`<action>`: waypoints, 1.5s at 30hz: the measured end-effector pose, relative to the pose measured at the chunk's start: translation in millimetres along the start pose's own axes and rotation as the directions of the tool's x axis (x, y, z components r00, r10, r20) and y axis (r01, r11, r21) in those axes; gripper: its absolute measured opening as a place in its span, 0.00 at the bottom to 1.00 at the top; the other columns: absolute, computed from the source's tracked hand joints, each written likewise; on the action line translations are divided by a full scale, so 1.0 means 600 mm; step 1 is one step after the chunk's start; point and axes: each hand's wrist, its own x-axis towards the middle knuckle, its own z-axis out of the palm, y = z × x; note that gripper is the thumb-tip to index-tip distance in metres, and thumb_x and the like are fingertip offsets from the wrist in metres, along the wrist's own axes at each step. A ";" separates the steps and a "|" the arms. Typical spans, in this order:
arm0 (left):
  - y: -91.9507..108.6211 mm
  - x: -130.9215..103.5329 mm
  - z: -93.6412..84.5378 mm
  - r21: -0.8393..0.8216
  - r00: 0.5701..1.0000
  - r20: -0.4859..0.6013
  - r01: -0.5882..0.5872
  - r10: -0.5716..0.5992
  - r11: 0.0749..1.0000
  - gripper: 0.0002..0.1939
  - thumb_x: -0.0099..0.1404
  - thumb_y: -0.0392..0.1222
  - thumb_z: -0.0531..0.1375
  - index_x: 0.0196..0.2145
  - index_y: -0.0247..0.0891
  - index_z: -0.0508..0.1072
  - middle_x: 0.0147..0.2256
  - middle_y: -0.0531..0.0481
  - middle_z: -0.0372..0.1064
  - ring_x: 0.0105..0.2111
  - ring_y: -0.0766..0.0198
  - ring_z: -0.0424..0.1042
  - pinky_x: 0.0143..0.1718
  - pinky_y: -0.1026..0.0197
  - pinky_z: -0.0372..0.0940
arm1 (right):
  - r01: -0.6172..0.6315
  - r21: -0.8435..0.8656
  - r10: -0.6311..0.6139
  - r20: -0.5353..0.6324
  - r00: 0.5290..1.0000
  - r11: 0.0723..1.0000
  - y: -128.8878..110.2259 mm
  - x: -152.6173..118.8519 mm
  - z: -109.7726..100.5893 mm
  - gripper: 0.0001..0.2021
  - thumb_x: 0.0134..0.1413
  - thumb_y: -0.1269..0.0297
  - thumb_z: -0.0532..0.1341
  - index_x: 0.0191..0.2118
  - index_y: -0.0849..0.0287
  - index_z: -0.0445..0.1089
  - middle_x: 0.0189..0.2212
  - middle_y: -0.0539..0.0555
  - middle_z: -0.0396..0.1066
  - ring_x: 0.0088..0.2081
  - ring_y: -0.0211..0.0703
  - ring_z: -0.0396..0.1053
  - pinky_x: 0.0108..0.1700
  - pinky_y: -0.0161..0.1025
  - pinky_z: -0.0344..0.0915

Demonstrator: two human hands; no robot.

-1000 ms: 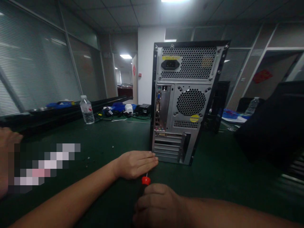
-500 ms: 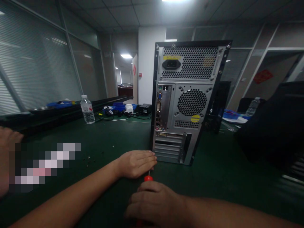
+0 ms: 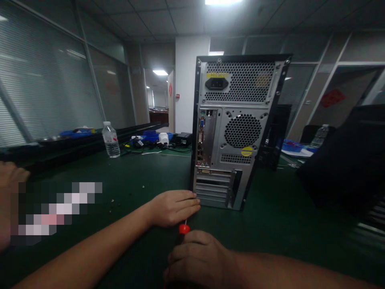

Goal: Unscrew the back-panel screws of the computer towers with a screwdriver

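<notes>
A computer tower (image 3: 228,168) stands upright on the green table, its back panel toward me. My left hand (image 3: 174,206) is at its lower left corner, fingers pressed together and fingertips against the case edge; what lies under them is hidden. My right hand (image 3: 201,257) is wrapped around a screwdriver (image 3: 184,229) with a red and dark handle. The thin shaft runs up beneath my left fingers, so its tip is out of sight.
At the left edge is another person's hand (image 3: 10,176), beside a blurred-out patch. A water bottle (image 3: 111,140) stands at the back left, near cables and blue trays (image 3: 150,135). Dark equipment (image 3: 345,160) stands at the right. Small bits (image 3: 112,200) lie on the table.
My right hand has turned slightly, and the screwdriver handle has tilted a little to the left. The left fingertips have shifted slightly to the right; the tower has not visibly moved.
</notes>
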 end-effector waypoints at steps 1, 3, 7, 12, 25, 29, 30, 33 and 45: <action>0.001 0.001 0.000 0.002 1.000 -0.018 0.012 -0.012 1.000 0.13 0.70 0.35 0.54 0.47 0.27 0.74 0.47 0.41 0.76 0.48 0.55 0.76 0.51 0.53 0.75 | -0.005 0.001 0.005 -0.018 1.000 1.000 0.000 -0.001 0.001 0.12 0.72 0.61 0.49 0.41 0.61 0.66 0.33 0.48 0.73 0.35 0.28 0.70 0.40 0.31 0.60; 0.005 0.004 0.001 0.009 0.998 -0.058 0.031 -0.030 0.999 0.11 0.68 0.36 0.59 0.45 0.29 0.75 0.45 0.42 0.77 0.46 0.56 0.77 0.50 0.54 0.76 | -0.008 0.001 0.008 -0.047 0.999 1.000 -0.002 -0.003 0.001 0.14 0.73 0.61 0.48 0.40 0.61 0.66 0.32 0.48 0.73 0.35 0.28 0.69 0.40 0.31 0.59; 0.013 0.010 0.000 0.010 0.990 -0.138 0.032 -0.030 0.999 0.09 0.63 0.37 0.65 0.41 0.29 0.75 0.38 0.45 0.79 0.41 0.59 0.79 0.47 0.57 0.77 | -0.043 -0.004 0.042 -0.112 0.993 0.999 -0.008 -0.002 0.000 0.18 0.74 0.61 0.44 0.36 0.60 0.65 0.28 0.48 0.71 0.30 0.30 0.67 0.39 0.33 0.59; 0.014 0.015 -0.003 0.004 0.986 -0.165 0.011 -0.011 1.000 0.08 0.63 0.36 0.65 0.39 0.28 0.76 0.37 0.44 0.79 0.40 0.61 0.79 0.49 0.59 0.76 | -0.070 0.006 0.070 -0.123 0.990 0.998 -0.010 -0.001 -0.006 0.17 0.74 0.60 0.45 0.34 0.60 0.64 0.25 0.46 0.69 0.28 0.30 0.66 0.39 0.34 0.58; -0.004 -0.004 -0.010 0.002 0.998 -0.049 0.029 -0.029 1.000 0.14 0.71 0.37 0.53 0.45 0.27 0.74 0.43 0.38 0.78 0.47 0.57 0.77 0.49 0.56 0.75 | 0.013 -0.151 0.029 0.274 0.961 0.988 -0.012 0.006 -0.019 0.14 0.73 0.60 0.49 0.56 0.43 0.67 0.60 0.41 0.63 0.63 0.28 0.56 0.55 0.29 0.61; -0.006 -0.007 -0.009 0.023 0.998 -0.062 0.016 -0.015 1.000 0.11 0.69 0.34 0.54 0.44 0.28 0.74 0.43 0.40 0.78 0.47 0.57 0.77 0.49 0.56 0.75 | 0.000 -0.063 0.015 0.228 0.974 0.998 -0.003 -0.002 -0.009 0.13 0.73 0.60 0.48 0.55 0.52 0.64 0.57 0.48 0.67 0.61 0.31 0.60 0.55 0.33 0.61; -0.005 -0.007 -0.009 0.026 0.998 -0.062 0.012 -0.011 1.000 0.11 0.69 0.33 0.54 0.44 0.28 0.74 0.43 0.40 0.78 0.46 0.57 0.77 0.49 0.56 0.75 | -0.001 -0.045 0.009 0.183 0.983 0.999 -0.001 -0.002 -0.007 0.13 0.73 0.59 0.49 0.52 0.57 0.65 0.52 0.50 0.70 0.56 0.30 0.65 0.53 0.32 0.62; -0.003 -0.004 -0.009 0.026 0.998 -0.062 0.006 -0.004 1.000 0.10 0.69 0.32 0.54 0.42 0.28 0.75 0.42 0.40 0.78 0.45 0.57 0.78 0.49 0.56 0.76 | -0.017 -0.003 0.017 0.043 0.999 1.000 0.000 0.001 -0.005 0.15 0.72 0.57 0.49 0.41 0.62 0.66 0.40 0.51 0.73 0.43 0.30 0.70 0.46 0.31 0.63; -0.002 -0.007 -0.003 -0.031 0.994 -0.082 0.063 -0.065 0.998 0.12 0.70 0.32 0.52 0.44 0.26 0.74 0.41 0.38 0.78 0.46 0.58 0.78 0.49 0.56 0.75 | -0.081 0.237 0.133 -0.213 0.968 0.968 0.003 -0.009 -0.008 0.13 0.71 0.56 0.51 0.36 0.58 0.60 0.33 0.50 0.69 0.42 0.37 0.70 0.44 0.35 0.67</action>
